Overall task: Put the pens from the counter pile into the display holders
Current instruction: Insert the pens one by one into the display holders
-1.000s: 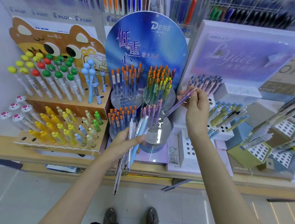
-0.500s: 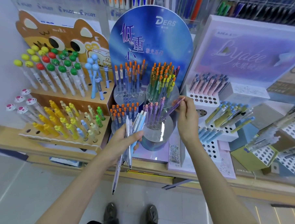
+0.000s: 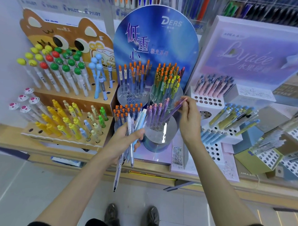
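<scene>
Stationery-shop wooden counter (image 3: 40,153): right hand (image 3: 189,126), pinching a slim purple pen (image 3: 174,110), has lowered it towards the clear round acrylic holder (image 3: 162,132); left hand (image 3: 124,141) grips remaining pastel plastic pens (image 3: 133,127).

The single pen (image 3: 175,109) is purple, the bundle (image 3: 139,119) pale blue and white, the backboard (image 3: 156,41) deep blue.

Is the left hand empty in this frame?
No, the left hand grips a bundle of pens, while the right hand pinches a single purple pen.

upright purple pens (image 3: 153,113) crowd holder (image 3: 162,136), front bare
</scene>
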The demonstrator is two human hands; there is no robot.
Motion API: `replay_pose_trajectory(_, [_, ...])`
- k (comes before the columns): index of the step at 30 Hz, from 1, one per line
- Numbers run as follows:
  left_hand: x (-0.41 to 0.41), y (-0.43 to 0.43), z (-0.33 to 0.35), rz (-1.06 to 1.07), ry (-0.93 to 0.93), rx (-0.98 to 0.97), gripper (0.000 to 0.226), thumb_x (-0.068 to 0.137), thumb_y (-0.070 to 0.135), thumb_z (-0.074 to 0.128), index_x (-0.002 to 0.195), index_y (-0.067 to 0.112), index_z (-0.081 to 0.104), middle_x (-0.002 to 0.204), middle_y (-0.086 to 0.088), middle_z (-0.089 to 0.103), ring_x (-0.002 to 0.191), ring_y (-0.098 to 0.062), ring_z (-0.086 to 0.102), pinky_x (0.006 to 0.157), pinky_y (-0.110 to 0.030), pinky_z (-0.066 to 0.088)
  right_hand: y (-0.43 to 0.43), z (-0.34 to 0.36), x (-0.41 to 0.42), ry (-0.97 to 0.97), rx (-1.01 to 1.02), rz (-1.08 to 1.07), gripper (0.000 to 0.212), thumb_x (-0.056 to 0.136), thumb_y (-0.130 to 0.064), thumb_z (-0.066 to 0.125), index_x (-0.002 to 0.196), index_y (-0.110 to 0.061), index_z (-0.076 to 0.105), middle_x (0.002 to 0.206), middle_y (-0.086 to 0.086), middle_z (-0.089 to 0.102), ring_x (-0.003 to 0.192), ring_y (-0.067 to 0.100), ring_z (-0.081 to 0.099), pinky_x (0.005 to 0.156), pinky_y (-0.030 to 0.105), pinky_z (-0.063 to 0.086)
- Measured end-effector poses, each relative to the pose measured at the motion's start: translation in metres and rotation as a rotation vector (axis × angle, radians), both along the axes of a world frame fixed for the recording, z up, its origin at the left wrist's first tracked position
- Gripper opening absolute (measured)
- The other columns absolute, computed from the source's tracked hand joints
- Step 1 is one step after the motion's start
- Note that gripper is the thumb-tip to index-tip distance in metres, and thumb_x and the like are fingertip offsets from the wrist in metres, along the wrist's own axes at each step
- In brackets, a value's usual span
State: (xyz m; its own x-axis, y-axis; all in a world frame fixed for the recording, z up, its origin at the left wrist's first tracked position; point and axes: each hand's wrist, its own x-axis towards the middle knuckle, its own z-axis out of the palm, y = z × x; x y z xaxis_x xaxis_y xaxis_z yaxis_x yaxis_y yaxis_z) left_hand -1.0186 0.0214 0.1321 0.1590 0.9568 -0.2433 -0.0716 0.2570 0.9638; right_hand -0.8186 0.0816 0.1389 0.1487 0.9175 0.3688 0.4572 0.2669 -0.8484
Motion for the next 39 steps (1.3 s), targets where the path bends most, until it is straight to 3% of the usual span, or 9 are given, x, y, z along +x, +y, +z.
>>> replay_pose_trajectory(3, [-0.001, 0.001, 0.000, 0.010, -0.020, 0.007, 0.006, 0.093, 0.015, 0.057, 0.099, 0.014, 0.055, 0.065, 0.003, 0.057, 0.049, -0.013, 0.047, 0.046, -0.023, 0.042, 0.001, -0.002, 0.001, 0.027, 0.015, -0.018, 0.023, 0.103, -0.006, 0.033, 0.112, -0.002, 0.054, 0.087, -0.014, 0.054, 0.079, -0.018, 0.052, 0.066, -0.001, 0.037])
replay_pose_trajectory(5, [-0.001, 0.002, 0.000, 0.007, -0.021, 0.004, 0.007, 0.093, 0.016, 0.058, 0.100, 0.015, 0.055, 0.064, 0.005, 0.058, 0.049, -0.012, 0.048, 0.046, -0.022, 0.042, -0.001, -0.005, 0.002, 0.008, 0.009, -0.009, 0.022, 0.103, -0.006, 0.033, 0.110, -0.006, 0.054, 0.089, -0.009, 0.055, 0.080, -0.017, 0.051, 0.067, 0.000, 0.036])
replay_pose_trajectory(8, [0.000, 0.003, 0.001, 0.003, -0.029, -0.005, 0.009, 0.093, 0.019, 0.058, 0.101, 0.016, 0.056, 0.063, 0.007, 0.059, 0.049, -0.011, 0.048, 0.046, -0.022, 0.042, -0.002, -0.008, 0.004, -0.017, -0.029, 0.023, 0.023, 0.103, -0.008, 0.034, 0.110, -0.005, 0.056, 0.095, 0.007, 0.059, 0.082, -0.005, 0.055, 0.069, 0.006, 0.040])
replay_pose_trajectory(11, [0.002, 0.003, 0.001, 0.007, -0.026, -0.005, 0.010, 0.092, 0.019, 0.059, 0.101, 0.016, 0.056, 0.064, 0.006, 0.059, 0.049, -0.012, 0.048, 0.046, -0.022, 0.042, 0.001, -0.009, 0.002, -0.193, -0.040, 0.087, 0.024, 0.102, -0.010, 0.039, 0.110, -0.002, 0.060, 0.096, 0.012, 0.060, 0.084, 0.015, 0.053, 0.073, 0.013, 0.039])
replay_pose_trajectory(14, [0.002, 0.004, 0.001, 0.022, -0.020, -0.003, 0.010, 0.092, 0.020, 0.059, 0.100, 0.015, 0.057, 0.065, 0.004, 0.058, 0.049, -0.013, 0.048, 0.045, -0.023, 0.042, 0.006, -0.011, 0.000, -0.316, -0.040, 0.103, 0.025, 0.101, -0.012, 0.041, 0.111, -0.001, 0.062, 0.092, 0.011, 0.059, 0.081, 0.019, 0.053, 0.073, 0.025, 0.041])
replay_pose_trajectory(18, [0.002, 0.004, 0.001, 0.023, -0.028, 0.006, 0.006, 0.093, 0.018, 0.058, 0.098, 0.015, 0.057, 0.064, 0.005, 0.058, 0.049, -0.013, 0.048, 0.045, -0.023, 0.042, 0.012, -0.008, -0.004, -0.230, -0.121, 0.019, 0.022, 0.099, -0.017, 0.050, 0.107, -0.004, 0.066, 0.091, 0.009, 0.066, 0.082, 0.020, 0.059, 0.076, 0.031, 0.047])
replay_pose_trajectory(28, [0.003, 0.005, 0.008, 0.048, -0.031, 0.017, 0.004, 0.094, 0.017, 0.056, 0.095, 0.014, 0.056, 0.063, 0.005, 0.058, 0.048, -0.011, 0.049, 0.045, -0.022, 0.043, 0.013, -0.004, -0.002, -0.219, -0.207, 0.036, 0.017, 0.094, -0.017, 0.059, 0.101, -0.002, 0.065, 0.088, 0.008, 0.068, 0.080, 0.017, 0.061, 0.073, 0.022, 0.046])
replay_pose_trajectory(33, [0.003, 0.004, 0.010, 0.053, -0.026, 0.037, 0.004, 0.094, 0.017, 0.056, 0.094, 0.013, 0.056, 0.063, 0.006, 0.058, 0.048, -0.009, 0.048, 0.046, -0.021, 0.044, 0.009, -0.004, -0.003, -0.159, -0.225, 0.026, 0.030, 0.091, -0.016, 0.063, 0.120, -0.007, 0.060, 0.103, 0.004, 0.060, 0.084, 0.011, 0.057, 0.071, 0.003, 0.040])
replay_pose_trajectory(39, [0.001, 0.003, 0.011, 0.051, -0.014, 0.054, 0.004, 0.095, 0.018, 0.054, 0.096, 0.014, 0.056, 0.062, 0.009, 0.059, 0.048, -0.008, 0.049, 0.047, -0.020, 0.044, 0.019, 0.012, -0.011, -0.169, -0.162, -0.041, 0.025, 0.092, -0.028, 0.063, 0.110, -0.011, 0.066, 0.102, -0.002, 0.047, 0.074, 0.003, 0.047, 0.072, 0.010, 0.035])
